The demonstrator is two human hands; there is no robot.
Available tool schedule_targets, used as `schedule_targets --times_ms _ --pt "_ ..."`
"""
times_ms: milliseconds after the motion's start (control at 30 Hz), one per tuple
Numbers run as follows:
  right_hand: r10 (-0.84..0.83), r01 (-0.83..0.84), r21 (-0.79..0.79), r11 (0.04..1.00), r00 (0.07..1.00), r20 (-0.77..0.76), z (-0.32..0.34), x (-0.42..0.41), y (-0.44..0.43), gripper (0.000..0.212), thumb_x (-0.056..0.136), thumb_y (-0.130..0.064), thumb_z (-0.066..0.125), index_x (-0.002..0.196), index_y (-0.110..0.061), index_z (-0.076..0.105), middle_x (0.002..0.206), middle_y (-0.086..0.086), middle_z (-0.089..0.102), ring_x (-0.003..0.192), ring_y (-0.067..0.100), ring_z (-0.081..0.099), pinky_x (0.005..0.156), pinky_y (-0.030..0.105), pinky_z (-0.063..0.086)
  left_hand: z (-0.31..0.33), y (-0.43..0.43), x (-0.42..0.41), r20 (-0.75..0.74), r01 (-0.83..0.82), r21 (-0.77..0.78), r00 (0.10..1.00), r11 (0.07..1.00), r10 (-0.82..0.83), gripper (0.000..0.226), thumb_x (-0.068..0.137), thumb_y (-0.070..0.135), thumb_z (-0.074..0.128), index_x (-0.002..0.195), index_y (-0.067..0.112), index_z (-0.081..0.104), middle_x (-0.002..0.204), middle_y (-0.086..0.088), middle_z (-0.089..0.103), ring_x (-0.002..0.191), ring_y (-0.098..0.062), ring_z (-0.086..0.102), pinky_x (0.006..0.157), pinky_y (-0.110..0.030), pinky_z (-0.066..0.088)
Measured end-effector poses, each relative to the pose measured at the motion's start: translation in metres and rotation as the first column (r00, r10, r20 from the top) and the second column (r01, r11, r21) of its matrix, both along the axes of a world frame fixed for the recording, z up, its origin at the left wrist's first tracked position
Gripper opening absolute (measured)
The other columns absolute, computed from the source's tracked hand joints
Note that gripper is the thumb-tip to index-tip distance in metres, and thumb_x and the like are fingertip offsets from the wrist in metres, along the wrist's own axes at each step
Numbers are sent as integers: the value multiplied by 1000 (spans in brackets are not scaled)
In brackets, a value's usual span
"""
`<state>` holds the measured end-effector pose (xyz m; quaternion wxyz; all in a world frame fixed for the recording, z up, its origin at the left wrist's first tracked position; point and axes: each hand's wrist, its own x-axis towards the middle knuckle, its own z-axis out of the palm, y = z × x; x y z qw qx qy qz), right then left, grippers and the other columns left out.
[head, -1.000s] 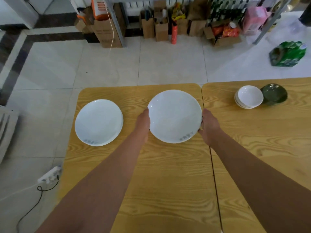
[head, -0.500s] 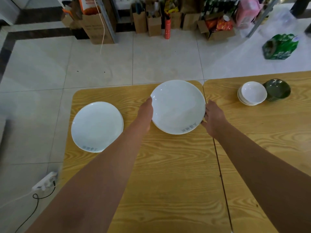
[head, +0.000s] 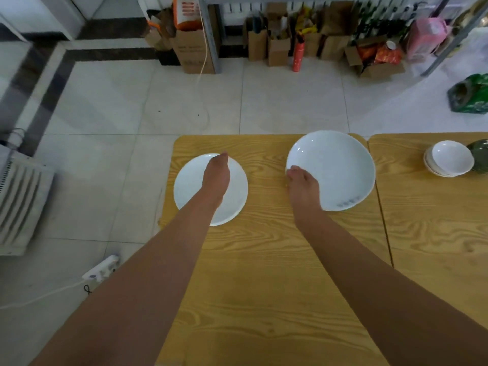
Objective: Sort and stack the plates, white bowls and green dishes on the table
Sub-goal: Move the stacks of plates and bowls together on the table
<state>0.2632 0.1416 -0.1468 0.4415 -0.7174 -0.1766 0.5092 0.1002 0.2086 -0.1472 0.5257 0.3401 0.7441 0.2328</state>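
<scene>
Wooden surface (head: 264,260), two boards butted together, seam right of centre. The left board carries two plates. A stack of small white ceramic bowls (head: 449,159) and a dark green glazed dish (head: 480,154) stand on the right board, touching, the dish cut off by the frame edge.

The left hand (head: 216,178) lies over the left white round plate (head: 190,186), which lies flat on the surface. Its fingers are stretched towards the far rim; I cannot tell if they touch it. The forearm hides the plate's middle. The right hand (head: 303,186) has fingers curled on the near-left rim of the right white round plate (head: 335,167), which sits near the far edge.

On the floor are a white power strip (head: 101,270), a white slatted appliance (head: 18,196), brown cardboard boxes (head: 195,48) and a red bottle (head: 297,56).

Half a second ago both hands held the right plate by opposite sides. Since then the left hand has gone to the other plate, and the right hand has moved from the right rim to the left.
</scene>
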Motion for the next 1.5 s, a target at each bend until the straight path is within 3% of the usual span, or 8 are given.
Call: schedule_targets --times_ms 300,533,933,1033,1133,1233,1367,1500 --pt "-74 -18 -303 953 955 -289 -23 -91 -11 36 101 -31 46 117 -1 58 142 20 48 134 34 44 110 48 37 -37 -21 -121 -106 -194 -4 975 981 193 46 102 32 32 137 5 47 139 -18 51 126 -38 49 99 -42 43" --pt "-93 4 -223 975 916 -391 -25 -110 -7 26 98 -39 51 111 -22 65 109 0 68 102 18 62 82 32 47 -40 -20 -123 82 -311 -139 943 940 324 33 94 42 45 114 21 60 113 -1 63 101 -26 60 95 -48 50" --pt "-132 73 -144 987 881 -455 -21 -68 27 21 101 -25 43 86 -25 56 102 -8 64 106 11 58 89 32 45 -40 13 -89 300 -224 -123 920 967 251 38 93 43 53 124 24 63 116 0 69 102 -24 66 91 -47 55" --pt "-103 62 -106 992 889 -447 -21 -60 28 20 103 -28 42 91 -26 58 103 -6 64 95 12 57 91 31 44 -41 10 -85 384 -197 -87 898 976 216 37 94 42 53 126 24 62 123 0 67 113 -23 63 98 -48 51" --pt "-120 89 -91 992 884 -451 -21 -50 23 35 103 -35 39 130 -19 54 136 -1 55 128 16 48 113 36 35 -44 3 -86 446 -188 -77 872 979 202 37 99 40 46 129 20 58 131 -1 62 118 -19 59 104 -42 46" --pt "-150 111 -141 984 942 -300 -19 -46 12 56 100 -40 46 152 -21 32 155 1 36 143 22 33 119 47 26 -48 -1 -94 408 -283 -101 863 954 299 54 103 40 41 148 11 39 152 -6 43 137 -21 43 115 -40 33" --pt "-86 68 -125 990 987 -139 -22 -45 16 50 100 -43 46 144 -20 43 111 -6 46 103 13 45 107 39 37 -50 5 -97 334 -365 -99 864 926 376 57 103 39 41 152 11 31 158 -6 33 143 -22 34 117 -39 28" --pt "52 -53 -50 997 998 -20 -16 -45 51 44 105 -40 34 141 -17 45 121 -2 47 106 11 36 90 30 27 -46 16 -84 274 -298 -43 914 954 298 57 103 42 37 153 16 29 158 -6 31 144 -22 31 115 -39 26"
